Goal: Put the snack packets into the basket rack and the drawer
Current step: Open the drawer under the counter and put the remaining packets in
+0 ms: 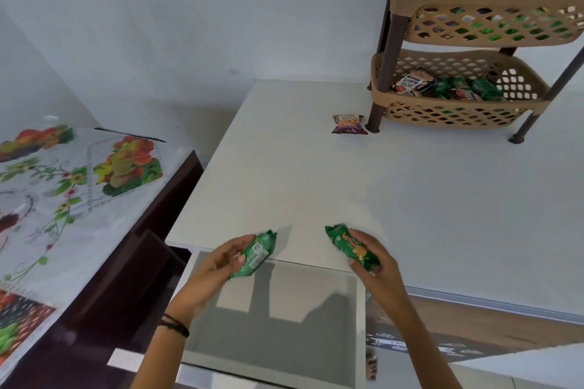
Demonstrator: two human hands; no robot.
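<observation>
My left hand (218, 262) grips a green snack packet (257, 254) above the back edge of the open drawer (275, 319). My right hand (374, 262) holds a second green packet (352, 246) with an orange picture, over the drawer's right back corner. The drawer is pulled out below the white tabletop (300, 183) and its grey bottom shows no packets. A small purple packet (349, 124) lies on the table next to the rack's front left leg. The tan basket rack (467, 50) stands at the back right, with packets in its lower and middle baskets.
A dark cabinet (142, 230) covered by a fruit-print cloth (63, 183) stands to the left of the table. A pale wall runs behind. Brown floor and a dark mat (426, 341) show at the lower right, beside bare toes.
</observation>
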